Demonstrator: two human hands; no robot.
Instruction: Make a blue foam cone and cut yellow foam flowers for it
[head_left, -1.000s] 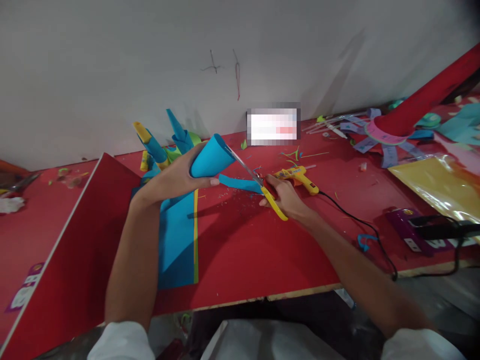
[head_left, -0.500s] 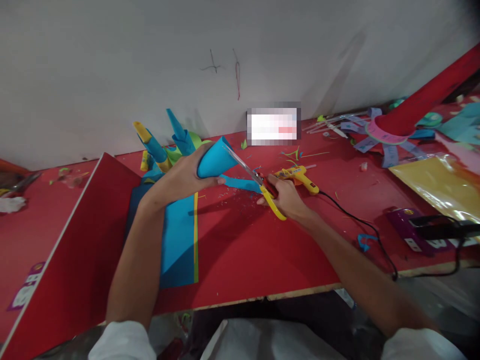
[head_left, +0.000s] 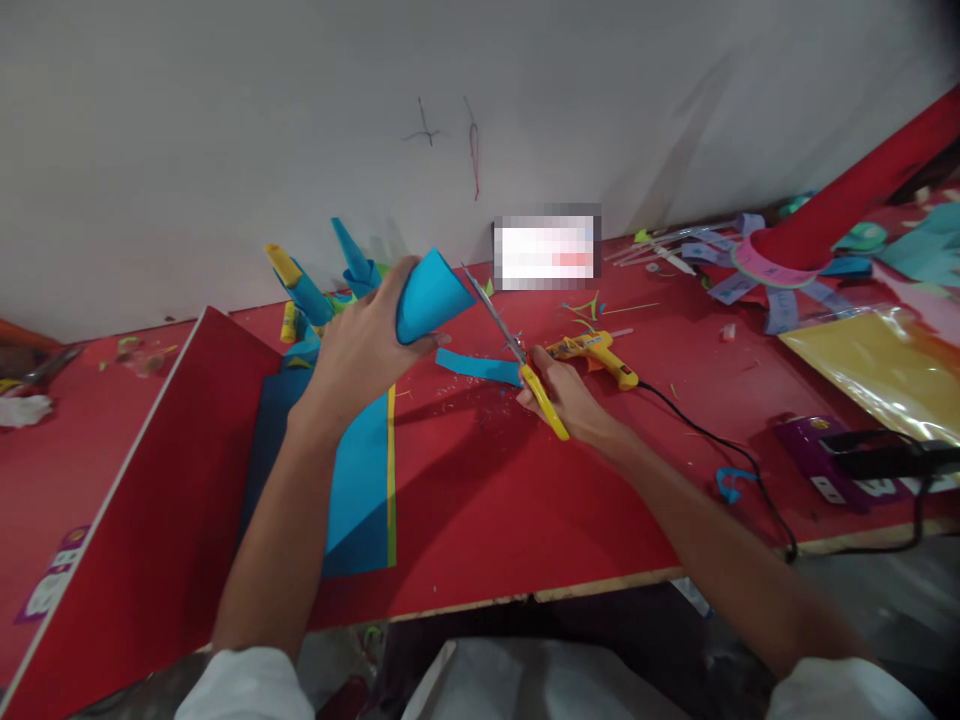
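My left hand (head_left: 367, 345) is wrapped round a blue paper cone (head_left: 433, 298), tilted with its wide mouth toward the right. In my right hand (head_left: 559, 395) are scissors (head_left: 544, 400) with yellow handles, their blades pointing up and left toward the cone's edge, a small gap apart from it. A blue paper strip (head_left: 478, 367) lies on the red table between my hands, its right end by the scissors. Under my left forearm is a stack of blue sheets (head_left: 361, 490) with yellow and green edges showing.
Beyond my right hand lies a yellow glue gun (head_left: 607, 357), its black cord (head_left: 712, 440) running to a purple box (head_left: 814, 450). Rolled blue and yellow paper pieces (head_left: 300, 285) stand at the back left. A red divider (head_left: 150, 500) rises at the left; a blurred-out screen (head_left: 547, 250) leans against the wall.
My left hand has lifted the cone slightly up and back, away from the scissors' blades. The blue strip now lies apart from the cone and my left fingers.
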